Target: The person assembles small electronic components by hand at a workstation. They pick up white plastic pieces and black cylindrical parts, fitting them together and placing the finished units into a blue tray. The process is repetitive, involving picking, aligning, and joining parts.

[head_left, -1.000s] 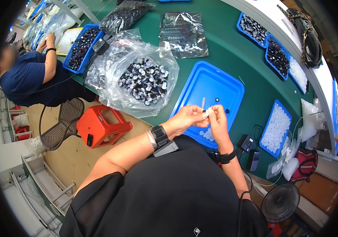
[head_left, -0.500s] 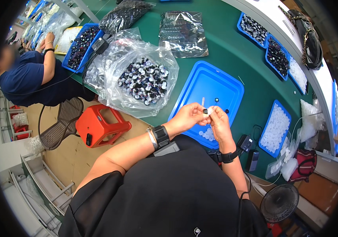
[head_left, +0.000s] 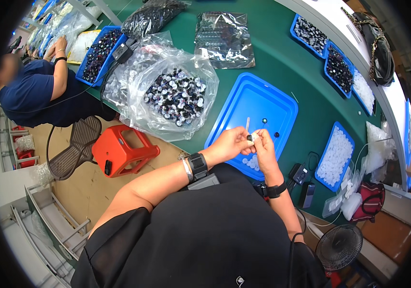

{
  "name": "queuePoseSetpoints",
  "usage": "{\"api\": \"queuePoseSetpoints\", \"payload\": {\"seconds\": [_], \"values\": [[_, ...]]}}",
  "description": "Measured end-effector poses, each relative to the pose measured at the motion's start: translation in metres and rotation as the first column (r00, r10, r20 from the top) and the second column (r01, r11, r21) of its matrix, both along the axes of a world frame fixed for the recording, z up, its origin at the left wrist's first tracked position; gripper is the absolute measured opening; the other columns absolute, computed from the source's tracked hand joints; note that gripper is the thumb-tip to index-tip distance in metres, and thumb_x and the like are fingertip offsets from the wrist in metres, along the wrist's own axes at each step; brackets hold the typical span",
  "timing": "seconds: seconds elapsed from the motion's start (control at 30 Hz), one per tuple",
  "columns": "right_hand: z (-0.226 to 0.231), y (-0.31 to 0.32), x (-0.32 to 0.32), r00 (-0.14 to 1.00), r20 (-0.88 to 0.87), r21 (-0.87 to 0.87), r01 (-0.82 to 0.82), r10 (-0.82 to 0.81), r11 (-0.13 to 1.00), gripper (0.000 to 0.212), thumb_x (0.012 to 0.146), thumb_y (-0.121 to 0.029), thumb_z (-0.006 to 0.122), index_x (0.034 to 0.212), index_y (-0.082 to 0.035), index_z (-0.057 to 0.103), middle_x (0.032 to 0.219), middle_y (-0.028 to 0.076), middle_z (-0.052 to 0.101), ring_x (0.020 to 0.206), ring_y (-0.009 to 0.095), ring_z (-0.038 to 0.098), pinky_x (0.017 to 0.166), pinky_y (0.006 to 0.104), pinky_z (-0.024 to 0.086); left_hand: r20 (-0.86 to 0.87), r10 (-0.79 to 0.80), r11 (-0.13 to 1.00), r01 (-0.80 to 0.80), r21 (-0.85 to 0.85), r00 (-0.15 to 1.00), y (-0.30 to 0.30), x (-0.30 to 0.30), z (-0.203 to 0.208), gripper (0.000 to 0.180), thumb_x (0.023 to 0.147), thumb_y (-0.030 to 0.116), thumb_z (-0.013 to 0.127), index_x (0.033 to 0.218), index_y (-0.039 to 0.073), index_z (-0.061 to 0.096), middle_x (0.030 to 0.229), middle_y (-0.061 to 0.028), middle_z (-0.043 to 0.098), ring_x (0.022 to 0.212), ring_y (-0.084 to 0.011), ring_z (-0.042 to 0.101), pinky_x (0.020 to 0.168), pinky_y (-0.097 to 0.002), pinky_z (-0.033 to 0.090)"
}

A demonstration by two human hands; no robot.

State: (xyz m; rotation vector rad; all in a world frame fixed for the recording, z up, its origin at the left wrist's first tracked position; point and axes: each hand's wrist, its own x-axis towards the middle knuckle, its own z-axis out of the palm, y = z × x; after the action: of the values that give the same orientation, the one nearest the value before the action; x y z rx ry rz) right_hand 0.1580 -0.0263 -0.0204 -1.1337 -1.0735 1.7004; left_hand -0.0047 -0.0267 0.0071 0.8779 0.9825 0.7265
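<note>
Over the blue tray (head_left: 282,98), both hands meet in a fingertip pinch. My left hand (head_left: 230,144) grips a small black cylindrical part (head_left: 250,138). Against it, my right hand (head_left: 266,151) pinches a small white piece (head_left: 255,137), mostly covered by the fingers. White round pieces (head_left: 252,163) lie in the tray's near end, below my hands. Beyond the fingers, the tray holds a dark shiny round piece (head_left: 264,121), a second dark round piece (head_left: 276,135) and a thin pale strip (head_left: 248,124).
Left of the tray sits an open clear bag (head_left: 174,98) of black-and-clear round parts. A blue bin (head_left: 335,156) of white pieces stands right, near a black adapter (head_left: 299,174). Several bins line the far right. A red stool (head_left: 119,149) and a co-worker (head_left: 37,91) are left.
Both hands stay together over the tray, with only a slight shift of the fingers. The black part now shows less between them.
</note>
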Motion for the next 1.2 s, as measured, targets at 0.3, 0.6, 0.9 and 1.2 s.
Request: {"api": "queuePoseSetpoints", "payload": {"seconds": [0.3,0.6,0.9,1.2], "values": [[0.007,0.005,0.001,0.998,-0.032,-0.138,0.053,-0.058,0.989,0.019,0.095,-0.023,0.054,0.09,-0.005,0.055,0.073,-0.001,0.055,0.058,0.005,0.045,0.053,0.0197,0.037,0.132,0.069,0.989,-0.05,-0.138,0.989,0.003,-0.005,-0.002,0.02,0.092,0.015,0.058,0.102,-0.002,0.053,0.091,-0.0115,0.065,0.082,-0.016,0.065,0.075,-0.0271,0.055],[0.021,-0.001,-0.007,0.979,0.202,0.159,-0.036,0.004,0.987,0.03,0.091,-0.018,0.06,0.117,-0.004,0.057,0.097,0.004,0.059,0.091,0.014,0.055,0.081,0.0277,0.045,0.482,0.217,0.836,0.093,-0.541,0.849,0.004,-0.011,0.0,0.028,0.094,0.028,0.055,0.106,0.003,0.058,0.103,-0.008,0.063,0.096,-0.0163,0.061,0.088,-0.0314,0.051],[0.028,-0.003,-0.013,0.588,0.744,0.601,-0.384,-0.316,0.701,0.016,0.079,-0.014,0.068,0.088,-0.002,0.062,0.082,0.012,0.062,0.072,0.028,0.061,0.066,0.0346,0.047,0.572,0.287,0.766,0.174,-0.618,0.768,-0.001,-0.01,-0.029,0.03,0.096,0.032,0.049,0.11,0.006,0.056,0.105,-0.0073,0.062,0.098,-0.0189,0.06,0.089,-0.0353,0.049],[0.028,-0.004,-0.019,0.664,0.661,0.671,-0.315,-0.35,0.671,0.023,0.076,-0.017,0.072,0.09,-0.001,0.062,0.085,0.01,0.064,0.07,0.028,0.06,0.062,0.0369,0.047,0.634,0.316,0.786,0.179,-0.592,0.706,-0.002,-0.013,-0.025,0.028,0.099,0.029,0.041,0.112,0.009,0.055,0.105,-0.0056,0.062,0.1,-0.0196,0.058,0.093,-0.0394,0.045]]}}
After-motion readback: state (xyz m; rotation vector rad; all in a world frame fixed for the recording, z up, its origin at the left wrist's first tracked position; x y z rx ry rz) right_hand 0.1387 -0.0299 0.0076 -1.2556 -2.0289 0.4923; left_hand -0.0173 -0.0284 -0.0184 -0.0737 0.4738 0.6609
